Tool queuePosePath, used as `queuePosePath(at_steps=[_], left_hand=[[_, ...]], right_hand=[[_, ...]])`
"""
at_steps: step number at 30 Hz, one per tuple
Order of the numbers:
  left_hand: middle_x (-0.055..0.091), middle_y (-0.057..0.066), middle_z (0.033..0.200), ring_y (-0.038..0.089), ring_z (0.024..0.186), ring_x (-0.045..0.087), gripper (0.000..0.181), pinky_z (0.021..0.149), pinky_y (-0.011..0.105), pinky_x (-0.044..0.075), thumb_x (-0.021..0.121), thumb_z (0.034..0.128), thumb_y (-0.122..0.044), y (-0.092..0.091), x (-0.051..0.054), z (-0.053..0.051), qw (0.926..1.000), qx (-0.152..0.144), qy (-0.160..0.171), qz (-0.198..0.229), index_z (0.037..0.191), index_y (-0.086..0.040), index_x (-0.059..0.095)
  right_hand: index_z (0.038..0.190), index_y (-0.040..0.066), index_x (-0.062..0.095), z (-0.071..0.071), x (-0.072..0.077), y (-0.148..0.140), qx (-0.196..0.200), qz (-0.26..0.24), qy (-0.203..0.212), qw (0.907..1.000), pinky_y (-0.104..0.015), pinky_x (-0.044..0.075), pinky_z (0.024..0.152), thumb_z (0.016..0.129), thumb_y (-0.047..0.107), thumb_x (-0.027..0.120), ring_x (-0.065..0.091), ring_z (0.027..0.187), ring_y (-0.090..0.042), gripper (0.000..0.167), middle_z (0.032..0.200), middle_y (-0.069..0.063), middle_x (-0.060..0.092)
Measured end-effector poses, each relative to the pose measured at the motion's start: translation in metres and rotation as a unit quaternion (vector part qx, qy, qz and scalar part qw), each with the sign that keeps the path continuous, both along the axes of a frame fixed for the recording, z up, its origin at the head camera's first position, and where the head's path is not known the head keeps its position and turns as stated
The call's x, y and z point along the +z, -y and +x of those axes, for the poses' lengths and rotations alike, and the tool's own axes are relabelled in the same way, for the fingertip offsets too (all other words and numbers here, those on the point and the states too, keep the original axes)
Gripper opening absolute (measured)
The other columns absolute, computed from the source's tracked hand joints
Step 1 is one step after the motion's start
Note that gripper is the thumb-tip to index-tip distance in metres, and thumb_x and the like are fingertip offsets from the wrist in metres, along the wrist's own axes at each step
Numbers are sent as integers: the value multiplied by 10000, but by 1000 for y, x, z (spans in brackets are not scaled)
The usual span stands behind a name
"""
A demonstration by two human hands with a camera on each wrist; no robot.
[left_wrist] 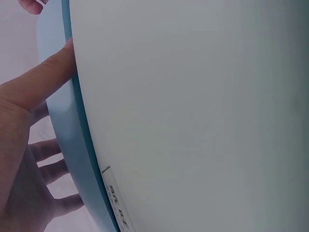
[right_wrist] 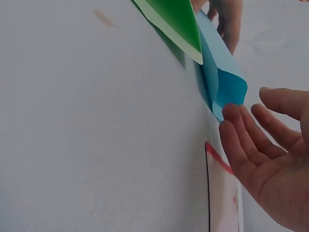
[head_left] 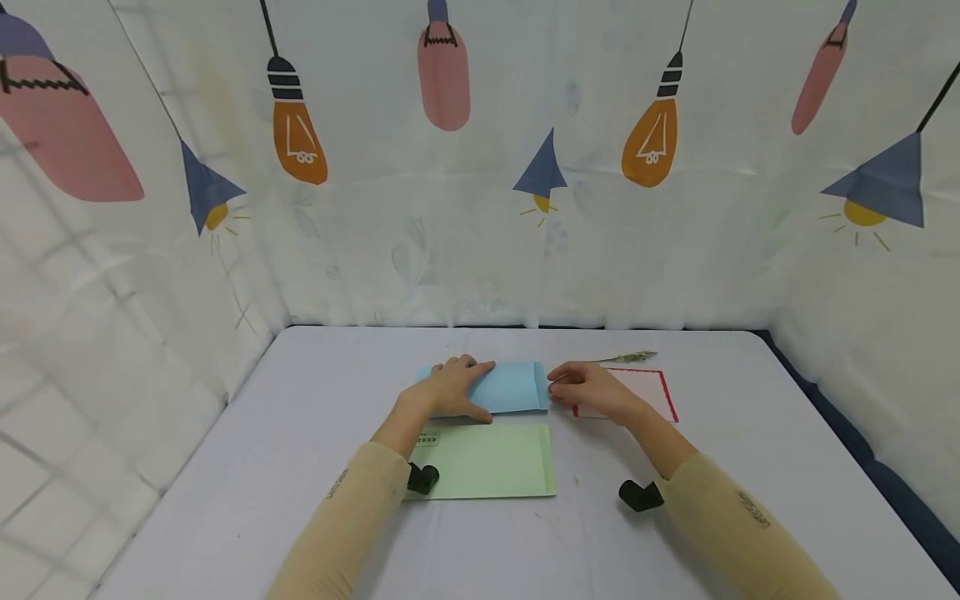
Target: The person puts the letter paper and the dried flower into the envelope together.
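Light blue paper marks the envelope [head_left: 516, 388] I'm working at, lying on the white bench [head_left: 262, 500] beyond a pale green envelope [head_left: 487, 467]. I have the left hand [head_left: 452, 388] across the blue one, fingers spread, thumb at its near edge. The right hand [head_left: 597, 392] is at the gaping right end, fingers loosely bent and empty; I cannot tell whether their tips touch the paper. Partly beneath that hand I see a red-bordered sheet [head_left: 651, 383], a sprig [head_left: 636, 357] just behind.
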State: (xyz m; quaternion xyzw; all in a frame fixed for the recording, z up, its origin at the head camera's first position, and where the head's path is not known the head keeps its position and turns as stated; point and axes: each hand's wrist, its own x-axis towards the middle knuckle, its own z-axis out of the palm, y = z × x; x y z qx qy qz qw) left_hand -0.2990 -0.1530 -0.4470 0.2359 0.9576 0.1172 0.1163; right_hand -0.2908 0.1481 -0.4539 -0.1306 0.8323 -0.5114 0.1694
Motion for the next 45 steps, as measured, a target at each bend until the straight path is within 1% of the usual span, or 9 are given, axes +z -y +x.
queuePosePath(at_steps=[9,16,21,23,26,29,34,40,45], left_hand=[[393,127,1542,344,1408,374,1015,1129,589,289,832,809,-572,-2,0,-2,10000,-29,-43,16,1625,-224,339],[396,125,1534,339,1401,381,1013,1130,583,295,829,813,-572,-5,4,-2,10000,-50,-14,-7,1627,-228,334],[397,127,1535,342,1405,379,1005,1132,586,294,827,817,-568,-6,6,-2,10000,-60,-35,-53,1625,-226,337],[395,130,1539,347,1408,377,1005,1133,589,293,827,818,-566,-6,6,-2,10000,-58,-20,-76,1626,-225,336],[391,130,1544,350,1410,374,1009,1129,592,298,829,817,-565,-5,7,-1,9999,-39,17,-111,1627,-226,333],[389,125,1545,350,1410,372,1011,1122,595,306,830,816,-565,-5,7,0,9999,-20,37,-118,1628,-228,331],[387,122,1547,347,1414,369,1009,1128,591,303,826,817,-571,-3,5,0,9999,12,26,-169,1629,-238,328],[387,111,1548,336,1414,371,1016,1129,580,307,813,817,-596,-2,0,0,9997,39,-9,-240,1633,-249,317],[390,113,1543,337,1410,374,1015,1125,580,311,815,814,-596,-1,-1,-1,9998,39,-28,-215,1630,-246,324]], right_hand=[[1250,-7,657,6,2,-23,-550,374,-257,9974,-342,576,771,1020,184,654,661,869,-240,299,1077,-127,685],[1219,-29,650,14,8,-47,-890,737,-406,9925,-325,561,723,1041,206,626,652,809,-224,296,1030,-138,699],[1230,-47,635,17,8,-66,-1117,1027,-562,9868,-327,526,682,1039,222,617,642,775,-217,330,1050,-163,686],[1255,-53,620,19,7,-74,-1214,1234,-650,9828,-350,520,695,1035,244,618,646,807,-238,369,1096,-188,673],[1264,-66,603,22,6,-83,-1394,1571,-807,9744,-427,522,763,1028,289,620,642,925,-315,426,1155,-233,642],[1242,-96,576,24,6,-92,-1572,1785,-936,9668,-507,505,821,1019,312,623,607,1009,-391,467,1143,-268,625],[1241,-129,491,25,3,-103,-1837,2027,-934,9573,-555,479,853,992,344,639,578,1024,-446,555,1120,-303,588],[1247,-196,430,20,-5,-115,-1905,2425,-885,9471,-601,469,896,976,371,656,559,1064,-520,668,1153,-403,547],[1254,-232,416,17,-9,-122,-1860,2564,-836,9448,-619,458,928,971,404,659,537,1109,-552,737,1192,-444,518]])
